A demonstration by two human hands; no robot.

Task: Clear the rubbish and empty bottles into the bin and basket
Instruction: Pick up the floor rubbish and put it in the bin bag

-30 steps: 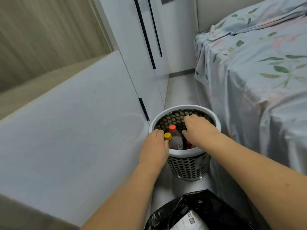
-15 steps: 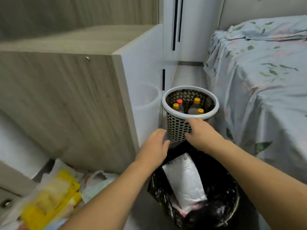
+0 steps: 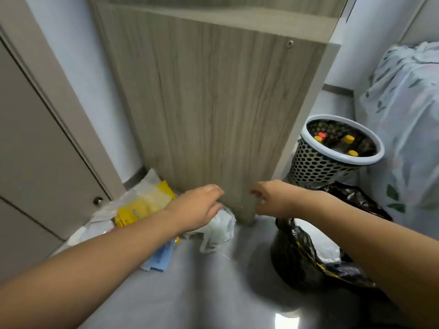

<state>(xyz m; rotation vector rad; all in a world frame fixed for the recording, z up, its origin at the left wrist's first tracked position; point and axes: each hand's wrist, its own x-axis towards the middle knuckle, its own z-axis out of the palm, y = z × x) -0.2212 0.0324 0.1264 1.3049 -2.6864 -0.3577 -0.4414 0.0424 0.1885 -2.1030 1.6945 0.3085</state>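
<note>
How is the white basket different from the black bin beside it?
The basket is a stiff white tub with holes all round its wall; the bin is lined with a crumpled black bag.
The basket holds bottles, showing three yellow caps and one red; the bin shows pale rubbish, mostly hidden by the right arm.
The basket stands farther off, by the bed; the bin is nearer.
Both sit on the floor, open at the top.

so I pulled both grips off the basket (image 3: 337, 148), left grip (image 3: 197, 210) now over the white bag (image 3: 221, 226), right grip (image 3: 270, 198) beside it
</note>
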